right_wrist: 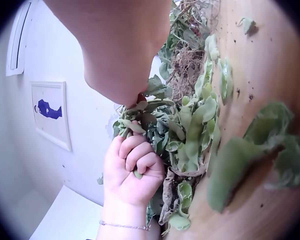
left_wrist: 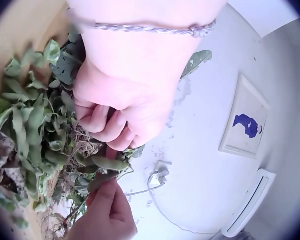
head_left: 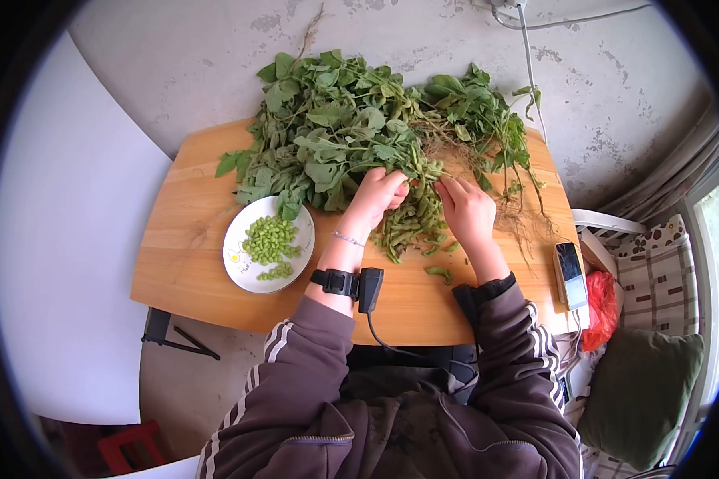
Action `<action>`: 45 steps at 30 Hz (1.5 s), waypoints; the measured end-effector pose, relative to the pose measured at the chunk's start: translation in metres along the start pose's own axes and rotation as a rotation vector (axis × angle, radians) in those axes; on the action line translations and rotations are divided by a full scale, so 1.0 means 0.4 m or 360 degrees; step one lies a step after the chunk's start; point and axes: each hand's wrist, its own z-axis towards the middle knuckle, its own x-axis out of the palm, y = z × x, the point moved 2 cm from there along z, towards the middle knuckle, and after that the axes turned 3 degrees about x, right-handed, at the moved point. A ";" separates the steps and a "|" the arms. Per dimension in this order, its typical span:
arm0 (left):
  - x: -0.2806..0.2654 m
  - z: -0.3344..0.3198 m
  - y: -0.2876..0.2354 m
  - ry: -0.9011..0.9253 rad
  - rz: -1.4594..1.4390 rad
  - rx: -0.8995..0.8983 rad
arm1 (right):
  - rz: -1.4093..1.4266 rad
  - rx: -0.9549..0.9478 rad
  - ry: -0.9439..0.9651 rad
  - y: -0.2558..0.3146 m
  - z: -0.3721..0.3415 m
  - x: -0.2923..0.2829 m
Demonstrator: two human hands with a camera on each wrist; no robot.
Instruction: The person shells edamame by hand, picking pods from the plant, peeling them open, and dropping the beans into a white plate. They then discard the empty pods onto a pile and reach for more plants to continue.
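Observation:
In the head view my left hand [head_left: 380, 194] is curled round a soybean stem with pods [head_left: 427, 169], in front of the leafy heap. A bit of green [right_wrist: 138, 174] shows under its curled fingers in the right wrist view. My right hand [head_left: 467, 209] pinches the same podded stem from the other side, its fingertips close to the pods [left_wrist: 109, 163] in the left wrist view. Below and between the hands lies a pile of green pods and opened husks [head_left: 414, 222]. A white plate [head_left: 237, 271] of shelled green beans [head_left: 270, 238] stands to the left.
Uprooted soybean plants [head_left: 327, 132] cover the back of the wooden table [head_left: 192, 199], with roots [head_left: 519, 219] trailing at the right. Loose husks [head_left: 439, 275] lie near the front. A phone-like device [head_left: 570, 275] sits on the right edge, with a red plastic bag [head_left: 601, 307] beyond it.

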 end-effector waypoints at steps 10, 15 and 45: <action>0.009 -0.002 -0.009 -0.0042 0.0108 0.0133 | -0.0012 -0.0026 -0.0028 -0.002 0.003 -0.001; 0.002 -0.001 -0.015 0.0121 -0.0009 0.0058 | -0.0014 -0.0016 -0.0018 -0.004 0.005 -0.007; 0.011 0.002 0.011 0.0251 -0.0594 -0.0252 | -0.0007 0.0005 -0.0073 0.005 0.008 -0.008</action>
